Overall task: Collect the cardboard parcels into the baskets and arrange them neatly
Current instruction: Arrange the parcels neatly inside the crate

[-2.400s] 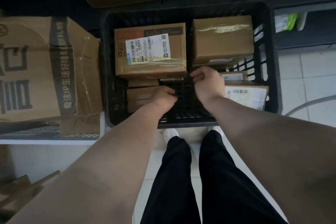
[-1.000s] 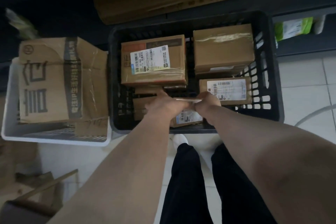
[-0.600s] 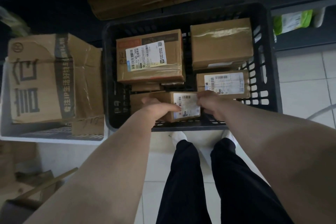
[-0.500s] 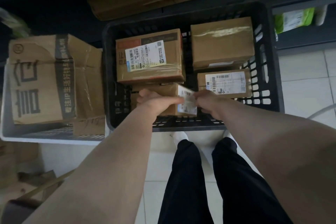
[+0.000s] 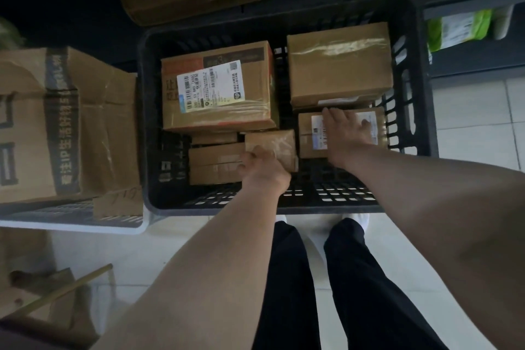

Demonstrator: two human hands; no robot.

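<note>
Gripping the small parcel (image 5: pixel 272 145) by its near corner, the left hand (image 5: pixel 262 170) is holding it tilted at the middle of the black basket (image 5: pixel 424 122). It is probably risking a slip, or jamming askew against the stacked parcels (image 5: pixel 216 162) at its 9 o'clock. The right hand (image 5: pixel 345 131), fingers straight and spread, is pressing the labelled parcel (image 5: pixel 308 148) at 3 o'clock. The small parcel is looking plain brown and glossy with tape.

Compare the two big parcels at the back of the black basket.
The left back parcel carries a white shipping label on top; the right back parcel shows none there. The left has an orange and dark printed band; the right is plain with glossy tape. Both are brown cardboard.
</note>
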